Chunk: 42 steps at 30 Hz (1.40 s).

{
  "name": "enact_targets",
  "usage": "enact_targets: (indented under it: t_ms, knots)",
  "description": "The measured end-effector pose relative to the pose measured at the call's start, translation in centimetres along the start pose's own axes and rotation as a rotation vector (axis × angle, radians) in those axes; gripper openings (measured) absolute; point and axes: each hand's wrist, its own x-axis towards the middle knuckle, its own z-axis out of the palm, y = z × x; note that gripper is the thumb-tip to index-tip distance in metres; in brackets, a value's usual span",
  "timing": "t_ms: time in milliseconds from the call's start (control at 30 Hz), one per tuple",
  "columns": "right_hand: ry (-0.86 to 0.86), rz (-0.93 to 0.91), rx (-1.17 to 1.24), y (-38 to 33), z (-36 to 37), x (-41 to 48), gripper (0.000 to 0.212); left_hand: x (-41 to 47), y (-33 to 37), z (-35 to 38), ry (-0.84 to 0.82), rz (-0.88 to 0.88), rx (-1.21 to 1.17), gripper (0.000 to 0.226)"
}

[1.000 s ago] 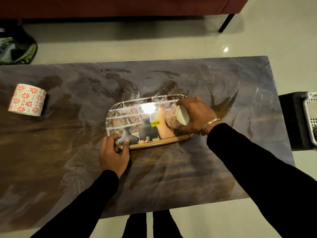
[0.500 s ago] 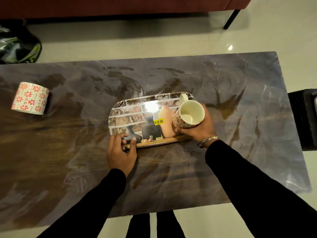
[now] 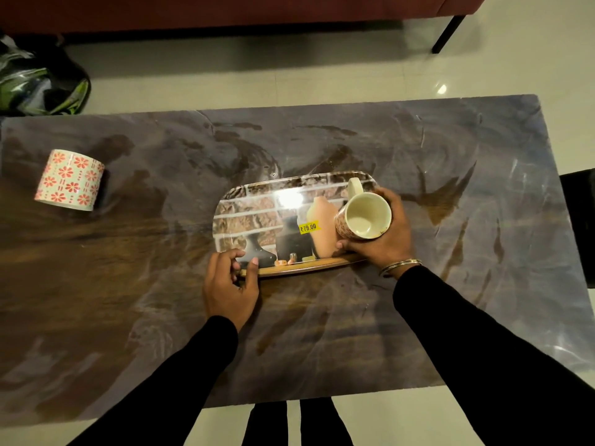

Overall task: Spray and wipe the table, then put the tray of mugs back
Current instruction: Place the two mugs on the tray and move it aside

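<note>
- The tray lay flat near the middle of the table, its long side running along the table's length, well in from every edge. That looked like its resting place, so the wiping was probably over.
- The left hand pinched the tray's near-left corner, thumb on the rim and fingers curled at the end. This most likely steadied the glossy tray against sliding while the other hand worked.
- The right hand was wrapped round a mug at the tray's right end, fingers round its far side and thumb on the near side.
- The mug was tilted, its empty mouth facing up and toward the person and its handle pointing to the far edge. It seemed to be on the way to being stood upright; whether its base touched the tray could not be told.
- A second mug with the same flower pattern sat near the table's left edge, well apart from the tray. No handle showed, and whether it stood or lay could not be told. It would have to join the tray for the task to be complete.
- A yellow price sticker sat on the tray just left of the held mug.
</note>
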Motion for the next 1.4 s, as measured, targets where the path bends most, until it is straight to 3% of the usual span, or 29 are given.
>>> enact_targets:
  t_ms: [133,333,567,800,967,1100,1167,1300,1400]
  knots:
    - [0.060,-0.173,-0.095,-2.7,-1.2,-0.5,0.132,0.7,-0.2,-0.4,0.002,-0.005,-0.005,0.020]
    - [0.115,-0.582,-0.375,-8.2,0.8,-0.8,0.103,2.5,-1.2,-2.1,0.054,-0.103,0.002,0.018]
    - [-0.258,-0.559,-0.318,-10.1,14.2,-0.3,0.085,3.3,-4.4,-6.1,0.160,-0.127,-0.017,0.017]
    - [-0.561,-0.681,-0.532,-13.9,28.4,2.1,0.078,3.4,-9.3,-9.6,0.174,-0.240,-0.071,0.022]
    - [-0.625,-0.808,-0.756,-17.1,36.0,4.9,0.083,5.4,-12.1,-11.9,0.253,-0.267,-0.115,0.028]
    - [-0.551,-1.029,-0.879,-20.6,41.6,6.9,0.090,5.8,-14.1,-13.0,0.243,-0.331,-0.088,0.029]
    - [-0.626,-1.143,-1.027,-22.4,44.0,7.3,0.094,5.4,-14.5,-13.3,0.245,-0.330,-0.073,0.028]
    - [-0.743,-1.349,-1.274,-22.6,47.3,6.5,0.053,4.5,-14.8,-13.5,0.238,-0.341,-0.068,0.030]
    - [-0.685,-1.333,-1.239,-21.6,47.4,6.0,0.045,5.0,-15.1,-13.7,0.245,-0.389,-0.090,0.033]
